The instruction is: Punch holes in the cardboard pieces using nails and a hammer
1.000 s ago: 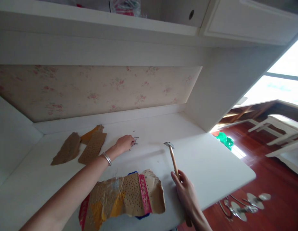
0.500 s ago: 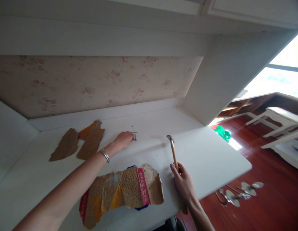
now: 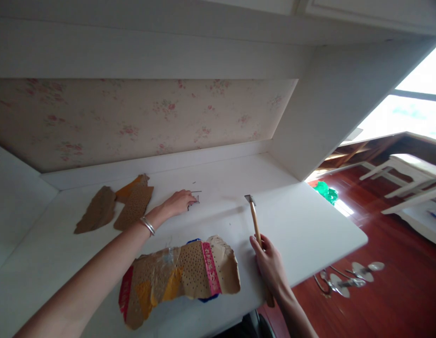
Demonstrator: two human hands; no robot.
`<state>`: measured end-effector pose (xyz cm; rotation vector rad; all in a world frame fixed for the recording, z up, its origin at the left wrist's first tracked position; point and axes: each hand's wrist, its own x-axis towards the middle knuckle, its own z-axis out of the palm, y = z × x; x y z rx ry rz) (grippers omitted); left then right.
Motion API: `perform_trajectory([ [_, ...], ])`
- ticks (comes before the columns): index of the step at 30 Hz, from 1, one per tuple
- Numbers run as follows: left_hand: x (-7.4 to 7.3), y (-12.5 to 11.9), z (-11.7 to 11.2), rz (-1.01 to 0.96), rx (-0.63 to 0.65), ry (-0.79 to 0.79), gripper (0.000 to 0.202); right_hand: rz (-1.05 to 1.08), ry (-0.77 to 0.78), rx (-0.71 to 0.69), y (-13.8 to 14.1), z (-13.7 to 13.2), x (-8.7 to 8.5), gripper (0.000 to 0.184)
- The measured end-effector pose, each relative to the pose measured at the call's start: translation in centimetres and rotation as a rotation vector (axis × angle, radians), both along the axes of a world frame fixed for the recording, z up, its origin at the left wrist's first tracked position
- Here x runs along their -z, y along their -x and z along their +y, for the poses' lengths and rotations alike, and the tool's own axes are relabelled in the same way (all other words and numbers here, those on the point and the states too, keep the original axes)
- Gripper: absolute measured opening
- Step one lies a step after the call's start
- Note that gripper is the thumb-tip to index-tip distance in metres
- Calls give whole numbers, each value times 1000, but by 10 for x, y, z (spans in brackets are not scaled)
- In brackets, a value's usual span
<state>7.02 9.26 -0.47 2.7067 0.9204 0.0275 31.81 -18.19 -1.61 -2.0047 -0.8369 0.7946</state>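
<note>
My right hand (image 3: 269, 263) is wrapped round the wooden handle of a hammer (image 3: 254, 219). The hammer's metal head points away from me, just above the white tabletop (image 3: 309, 225). Farther back, my left hand (image 3: 181, 202) is low over the table with its fingers pinched together. A dark thin tip, seemingly a nail (image 3: 189, 207), pokes out under those fingers. Loose nails (image 3: 197, 191) lie by the fingertips. In front of me lies a piece of pierced brown cardboard (image 3: 195, 270) with pink and yellow strips, a blue edge showing beneath it.
Torn cardboard pieces (image 3: 135, 206) lie at the back left. A floral panel (image 3: 168, 112) closes the back, and a side wall (image 3: 309, 108) stands at the right. Metal fittings (image 3: 339, 281) and a green bag (image 3: 325, 191) are on the red floor.
My left hand has shifted slightly left, and a dark tip now shows under its fingers. My right hand keeps its hold on the hammer, almost unmoved. The view has tilted a little.
</note>
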Motion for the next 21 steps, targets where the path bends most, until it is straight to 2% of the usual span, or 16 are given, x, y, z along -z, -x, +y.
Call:
perform_trajectory([
  [5,-8,3,-4,-50,-41,0,26,10,-12,-7,0,-1,0,52],
  [11,-41,19,-23,-117,-148,-48,33,23,-23,-3,-1,-1,1,54],
  [14,-56,33,-33,-106,-118,-17,33,31,-32,0,-1,-1,1,54],
  [18,-66,47,-42,-83,-81,40,31,35,-47,3,0,-1,-1,55],
  [21,-75,49,-49,-169,-144,21,30,33,-52,-1,0,-1,-2,55],
])
